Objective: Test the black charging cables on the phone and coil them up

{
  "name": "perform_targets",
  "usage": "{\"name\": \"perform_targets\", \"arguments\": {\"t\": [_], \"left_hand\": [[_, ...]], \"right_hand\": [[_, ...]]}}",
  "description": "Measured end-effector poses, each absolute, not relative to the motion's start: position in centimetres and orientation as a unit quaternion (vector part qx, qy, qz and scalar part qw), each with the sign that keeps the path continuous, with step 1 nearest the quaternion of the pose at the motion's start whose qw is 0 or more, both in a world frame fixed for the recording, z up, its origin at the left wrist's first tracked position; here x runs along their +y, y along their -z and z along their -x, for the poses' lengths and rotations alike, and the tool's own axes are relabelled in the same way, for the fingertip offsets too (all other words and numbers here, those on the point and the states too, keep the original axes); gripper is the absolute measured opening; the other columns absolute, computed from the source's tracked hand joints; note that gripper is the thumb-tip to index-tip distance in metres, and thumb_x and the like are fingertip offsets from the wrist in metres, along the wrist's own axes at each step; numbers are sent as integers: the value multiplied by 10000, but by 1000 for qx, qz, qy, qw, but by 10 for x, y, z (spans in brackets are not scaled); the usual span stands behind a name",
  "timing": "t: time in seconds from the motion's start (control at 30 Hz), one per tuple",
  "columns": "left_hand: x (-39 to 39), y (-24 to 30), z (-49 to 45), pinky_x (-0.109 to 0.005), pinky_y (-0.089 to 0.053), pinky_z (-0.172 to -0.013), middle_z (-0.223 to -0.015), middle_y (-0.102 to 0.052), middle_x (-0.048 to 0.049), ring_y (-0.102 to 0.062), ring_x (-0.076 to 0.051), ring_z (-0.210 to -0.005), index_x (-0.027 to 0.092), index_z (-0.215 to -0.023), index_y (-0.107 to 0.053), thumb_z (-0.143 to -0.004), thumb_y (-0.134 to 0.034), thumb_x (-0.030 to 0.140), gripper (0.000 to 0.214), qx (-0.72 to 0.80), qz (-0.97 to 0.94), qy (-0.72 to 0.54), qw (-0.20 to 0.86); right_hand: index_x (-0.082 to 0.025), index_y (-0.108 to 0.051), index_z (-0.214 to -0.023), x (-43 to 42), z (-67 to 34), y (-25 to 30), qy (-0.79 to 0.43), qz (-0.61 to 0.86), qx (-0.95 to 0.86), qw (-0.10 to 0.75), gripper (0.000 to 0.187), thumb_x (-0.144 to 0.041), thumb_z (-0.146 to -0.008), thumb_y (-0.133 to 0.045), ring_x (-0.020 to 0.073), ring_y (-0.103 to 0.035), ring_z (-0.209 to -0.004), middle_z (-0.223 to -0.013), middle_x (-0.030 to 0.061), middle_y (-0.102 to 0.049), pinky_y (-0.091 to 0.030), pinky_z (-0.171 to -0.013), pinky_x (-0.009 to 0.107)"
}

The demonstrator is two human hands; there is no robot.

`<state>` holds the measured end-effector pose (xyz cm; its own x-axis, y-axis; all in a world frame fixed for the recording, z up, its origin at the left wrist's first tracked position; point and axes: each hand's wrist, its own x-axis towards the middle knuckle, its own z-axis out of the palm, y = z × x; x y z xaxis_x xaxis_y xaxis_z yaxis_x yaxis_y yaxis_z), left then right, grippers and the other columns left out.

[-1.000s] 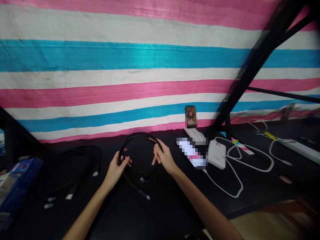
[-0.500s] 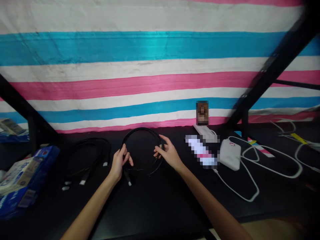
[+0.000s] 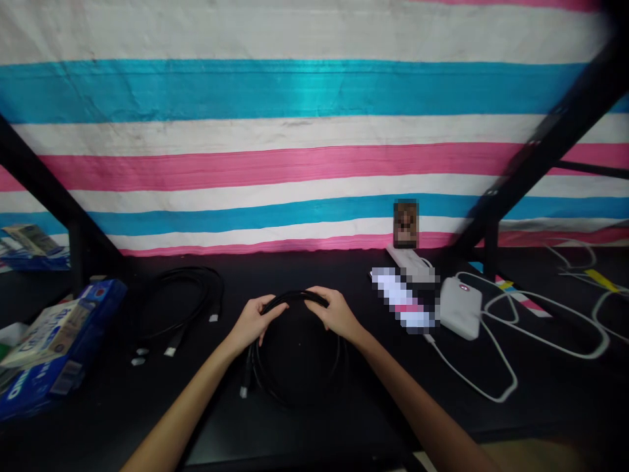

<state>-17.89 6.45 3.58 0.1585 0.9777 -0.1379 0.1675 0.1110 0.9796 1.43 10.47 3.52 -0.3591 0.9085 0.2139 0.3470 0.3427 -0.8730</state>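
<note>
A black cable (image 3: pixel 280 396) is wound into a round coil in front of me, over the black table (image 3: pixel 295 436). My left hand (image 3: pixel 254 320) is closed on the coil's upper left, thumb across the strands. Opposite it, my right hand (image 3: pixel 334 313) grips the upper right of the same coil. One cable plug (image 3: pixel 244 391) with a pale tip hangs out at the lower left of the loop. To the left lies a second coiled black cable (image 3: pixel 187 314), with a plug (image 3: pixel 170 351) at one end.
Blue packages (image 3: pixel 69 354) sit at the far left. On the right are a lit phone (image 3: pixel 403 298), a white power bank (image 3: pixel 460 308) and looping white cables (image 3: pixel 511 387). Dark slanted frame bars (image 3: pixel 521 157) flank the table, with a striped sheet (image 3: pixel 295 157) behind.
Both hands have come to the top of the loop and closer together. The coil now hangs rounder and lower toward me, its plug shifted slightly left and down.
</note>
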Motion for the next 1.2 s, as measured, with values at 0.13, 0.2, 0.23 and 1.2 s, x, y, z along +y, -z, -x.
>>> {"name": "perform_targets", "arguments": {"t": [0.13,0.2,0.23,1.2], "left_hand": [[67,-39,189,-155,-134,-293,-291,-336,97,-279,-39,-236,144,-840,-587,-748,-539,485,357,551,-500,-456,489],[68,-40,193,-146,-131,-323,-313,-278,111,-251,-17,-261,147,-844,-579,-765,-531,474,340,556,-441,-533,461],[69,-40,194,-141,-140,-334,-338,-261,116,-244,-8,-275,148,-842,-573,-767,-536,466,328,550,-412,-567,455],[72,-6,159,-288,-472,-606,-785,-651,-45,-637,-205,-706,190,-981,-523,-673,-571,585,503,453,-338,-546,618]], "right_hand": [[-169,-599,-1030,97,-6,-40,-587,401,-599,368,321,-305,-744,-546,43,-299,-289,-424,-107,-390,-363,-336,203],[-159,-577,-1074,94,-4,-44,-660,355,-542,381,355,-297,-747,-555,41,-310,-305,-386,-136,-301,-453,-427,233],[-157,-576,-1070,93,-4,-46,-685,332,-522,385,351,-297,-748,-559,46,-361,-328,-393,-135,-313,-489,-494,262],[-166,-256,-1182,92,-6,-45,-669,379,-466,437,420,-347,-807,-305,155,-548,-309,-536,-11,-613,-397,-277,204]]}}
